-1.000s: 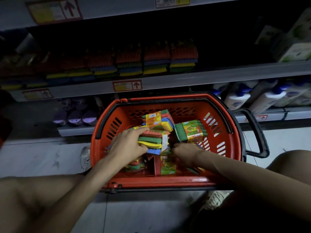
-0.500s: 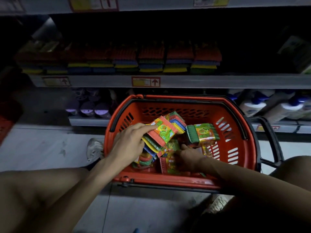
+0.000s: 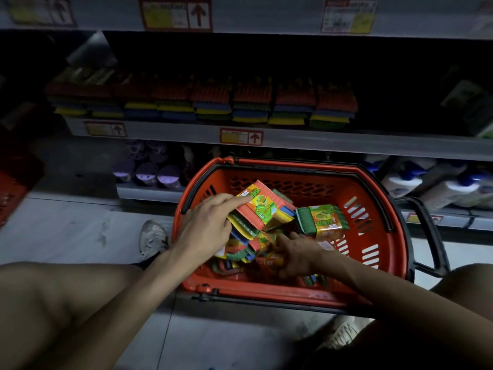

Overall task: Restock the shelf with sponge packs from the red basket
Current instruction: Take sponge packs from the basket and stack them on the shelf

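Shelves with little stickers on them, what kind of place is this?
Most likely a shop aisle: price tags on the shelf edges, rows of identical sponge packs stacked above, and a red shopping basket on the floor.

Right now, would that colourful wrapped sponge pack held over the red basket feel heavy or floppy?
Probably light: the left hand alone holds the colourful wrapped sponge pack tilted. Likely squashy yet keeps its block shape; glossy wrap may slip.

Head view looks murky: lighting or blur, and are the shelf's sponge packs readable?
Head view: dim lighting; the shelf recess is in deep shadow, its sponge packs only dull colour bands. The red basket and the pack in the left hand are best lit. Wide-angle bows shelf edges.
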Tool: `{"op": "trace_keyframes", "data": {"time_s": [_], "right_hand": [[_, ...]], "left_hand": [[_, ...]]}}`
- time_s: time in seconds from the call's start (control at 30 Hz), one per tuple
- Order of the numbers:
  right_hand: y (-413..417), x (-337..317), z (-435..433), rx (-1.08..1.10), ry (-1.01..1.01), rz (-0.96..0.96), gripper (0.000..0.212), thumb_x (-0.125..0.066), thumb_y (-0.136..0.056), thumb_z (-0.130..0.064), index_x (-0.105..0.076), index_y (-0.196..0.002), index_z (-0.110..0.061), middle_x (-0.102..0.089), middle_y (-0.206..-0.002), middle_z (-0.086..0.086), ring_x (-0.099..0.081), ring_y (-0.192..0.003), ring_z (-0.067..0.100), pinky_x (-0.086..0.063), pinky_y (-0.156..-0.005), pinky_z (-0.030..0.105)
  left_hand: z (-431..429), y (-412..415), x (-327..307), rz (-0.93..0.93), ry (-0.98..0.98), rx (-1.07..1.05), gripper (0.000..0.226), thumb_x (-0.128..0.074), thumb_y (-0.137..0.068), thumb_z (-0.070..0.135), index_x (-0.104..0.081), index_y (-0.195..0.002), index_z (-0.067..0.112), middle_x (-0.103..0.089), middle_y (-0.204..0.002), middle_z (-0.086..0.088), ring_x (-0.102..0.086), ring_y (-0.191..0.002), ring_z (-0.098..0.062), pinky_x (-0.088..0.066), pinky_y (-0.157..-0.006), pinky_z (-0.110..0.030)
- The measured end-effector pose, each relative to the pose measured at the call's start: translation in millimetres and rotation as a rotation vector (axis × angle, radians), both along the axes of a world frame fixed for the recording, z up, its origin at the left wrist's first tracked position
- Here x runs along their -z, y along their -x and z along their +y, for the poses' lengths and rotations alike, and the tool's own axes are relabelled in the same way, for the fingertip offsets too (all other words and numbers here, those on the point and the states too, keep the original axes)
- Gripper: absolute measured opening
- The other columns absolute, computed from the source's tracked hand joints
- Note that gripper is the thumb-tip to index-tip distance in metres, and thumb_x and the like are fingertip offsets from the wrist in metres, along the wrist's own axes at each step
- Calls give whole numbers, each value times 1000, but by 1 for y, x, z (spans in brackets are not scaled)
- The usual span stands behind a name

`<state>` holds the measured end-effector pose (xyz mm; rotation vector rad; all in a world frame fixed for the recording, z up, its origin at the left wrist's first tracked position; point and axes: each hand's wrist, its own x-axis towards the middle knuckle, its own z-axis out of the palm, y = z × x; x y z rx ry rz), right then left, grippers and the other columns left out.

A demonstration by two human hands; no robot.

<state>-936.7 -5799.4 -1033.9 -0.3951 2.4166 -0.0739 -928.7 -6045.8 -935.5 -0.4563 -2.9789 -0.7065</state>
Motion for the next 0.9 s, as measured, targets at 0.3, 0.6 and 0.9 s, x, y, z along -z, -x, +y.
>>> {"op": "trace_keyframes", "data": {"time_s": [0.3,0.6,0.9], "right_hand": [[0,-85,38,418,402,-229,69,-72,-83,-51,-44,-143,-31,-59,-135,1,-60,-117,20,-49,-100,33],[-12,-165,68,965,1126,-199,45,-68,-77,-23,-66,-117,-3,-75,-104,21,-73,-81,26,-57,-78,39],[-34,-178,84,1129,1547,12,73,-62,-67,-4,-48,-136,-22,-62,-111,13,-65,-95,27,-59,-72,39]], "left_hand": [[-2,7,-13,45,-66,-17,76,-62,-82,-4,-56,-141,44,-62,-130,17,-61,-116,-14,-56,-82,-38],[17,13,-41,1,-464,-104,75,-65,-78,-6,-64,-133,45,-66,-127,20,-66,-101,-1,-55,-80,-21],[75,0,-61,-208,-800,78,61,-64,-89,-5,-65,-127,43,-59,-130,9,-58,-124,-8,-53,-95,-27]]}}
